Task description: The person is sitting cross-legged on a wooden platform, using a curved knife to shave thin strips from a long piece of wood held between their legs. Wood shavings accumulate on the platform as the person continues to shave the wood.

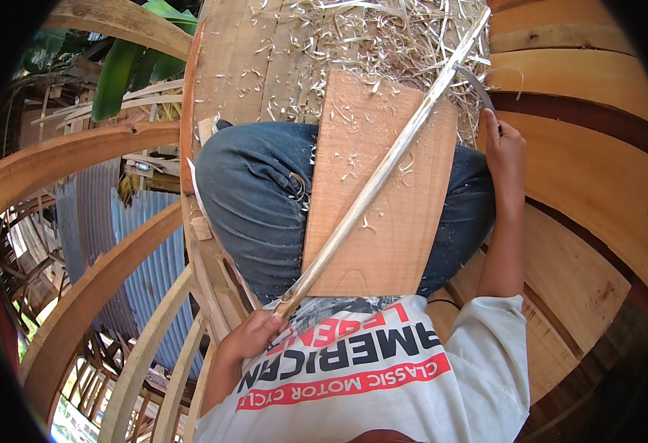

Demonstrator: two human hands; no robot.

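A long, pale, shaved wooden stick (374,184) slants across my lap from the lower left to the upper right. Its near end is gripped by my left hand (250,336), close against my shirt. My right hand (505,144) is closed around a knife with a curved metal blade (476,87); the handle is mostly hidden in the fist. The blade's tip end meets the stick near its far end, though I cannot tell whether it bites in. Beneath the stick, a flat reddish-brown board (383,251) rests across my legs, with a few curled shavings on it.
Wood shavings (405,44) lie thick over the plank floor (228,66) ahead of my crossed legs. Curved wooden rails (80,162) run along the left, with corrugated metal sheets (147,273) beyond them. Wide wooden slats (582,170) rise on the right.
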